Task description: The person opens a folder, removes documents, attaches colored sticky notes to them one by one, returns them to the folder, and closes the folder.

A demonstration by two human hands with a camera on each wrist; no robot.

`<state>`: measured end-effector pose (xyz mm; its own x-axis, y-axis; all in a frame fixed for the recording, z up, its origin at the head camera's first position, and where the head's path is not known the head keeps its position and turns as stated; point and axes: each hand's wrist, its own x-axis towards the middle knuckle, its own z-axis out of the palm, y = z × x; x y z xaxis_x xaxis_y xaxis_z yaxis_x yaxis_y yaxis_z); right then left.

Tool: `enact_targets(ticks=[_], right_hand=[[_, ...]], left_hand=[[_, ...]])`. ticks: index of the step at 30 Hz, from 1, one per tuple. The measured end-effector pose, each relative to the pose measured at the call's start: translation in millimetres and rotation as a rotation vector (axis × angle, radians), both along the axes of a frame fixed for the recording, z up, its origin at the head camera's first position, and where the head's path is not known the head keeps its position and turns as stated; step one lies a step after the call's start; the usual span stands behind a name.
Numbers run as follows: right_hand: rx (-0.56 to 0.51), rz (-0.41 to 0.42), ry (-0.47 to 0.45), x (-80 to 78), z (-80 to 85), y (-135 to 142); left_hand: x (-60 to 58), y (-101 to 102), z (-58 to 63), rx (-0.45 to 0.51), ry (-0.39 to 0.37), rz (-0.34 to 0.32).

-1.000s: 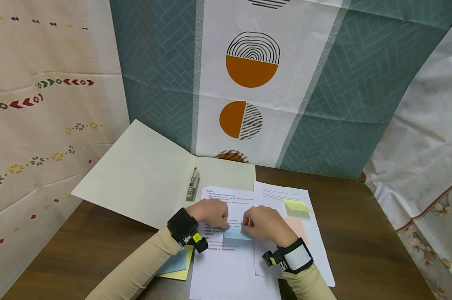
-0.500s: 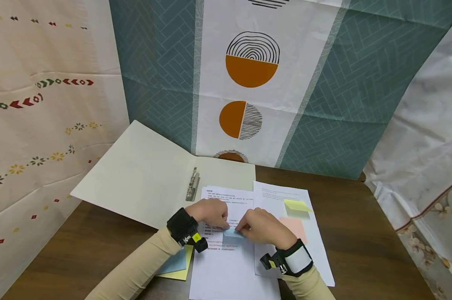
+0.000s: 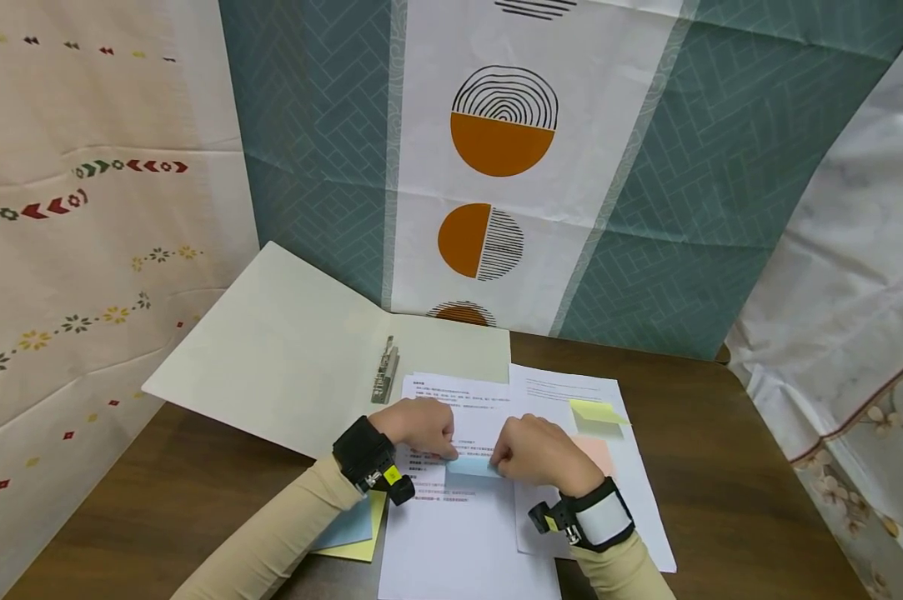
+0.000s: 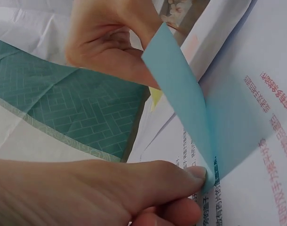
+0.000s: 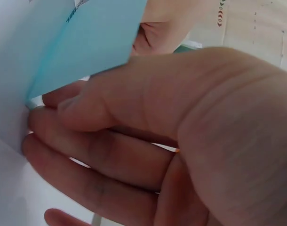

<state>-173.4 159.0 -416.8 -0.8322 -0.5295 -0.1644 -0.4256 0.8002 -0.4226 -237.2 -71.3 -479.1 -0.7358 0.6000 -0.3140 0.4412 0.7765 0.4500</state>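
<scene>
A light blue sticky note [image 3: 469,468] lies across a printed sheet [image 3: 459,554], its near flap lifted off the paper in the left wrist view. My left hand [image 3: 424,427] pinches the note's left end, the thumb [image 4: 181,178] right on its edge. At the other end, my right hand [image 3: 539,454] rests its fingertips against the paper; in the right wrist view its fingers [image 5: 87,141] are loosely extended below the note's corner, thumb lying over the index finger. Under that hand is a second sheet [image 3: 634,508] bearing a yellow sticky note [image 3: 595,412] and a pink one [image 3: 595,452].
An opened white folder [image 3: 286,333] with a metal clip [image 3: 385,372] stands behind, its left cover tilted up. Blue sticky notes [image 3: 349,529] and a yellow pad [image 3: 363,550] sit by my left forearm on the brown table [image 3: 736,500]. Patterned cloths hang around it.
My right hand slid left along the blue sticky note, then back right to its end. The second sheet shifted slightly right. My left hand stayed in place.
</scene>
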Motion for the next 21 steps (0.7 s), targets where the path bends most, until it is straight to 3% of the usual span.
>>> enact_targets(ticks=[2, 7, 14, 17, 21], right_hand=[[0.017, -0.002, 0.008, 2.0, 0.0, -1.4], [0.040, 0.018, 0.057, 6.1, 0.7, -4.9], [0.044, 0.133, 0.117, 9.4, 4.4, -14.3], [0.053, 0.173, 0.093, 8.9, 3.2, -16.9], [0.035, 0.138, 0.055, 6.3, 0.6, -12.8]], left_hand=[[-6.1, -0.5, -11.8, -0.012, 0.015, -0.006], [-11.1, -0.8, -24.9, -0.021, 0.037, -0.001], [-5.1, 1.8, -12.1, -0.032, 0.013, 0.018], [-10.3, 1.1, -19.3, -0.040, 0.025, 0.012], [-14.5, 0.7, -24.4, -0.040, 0.023, 0.008]])
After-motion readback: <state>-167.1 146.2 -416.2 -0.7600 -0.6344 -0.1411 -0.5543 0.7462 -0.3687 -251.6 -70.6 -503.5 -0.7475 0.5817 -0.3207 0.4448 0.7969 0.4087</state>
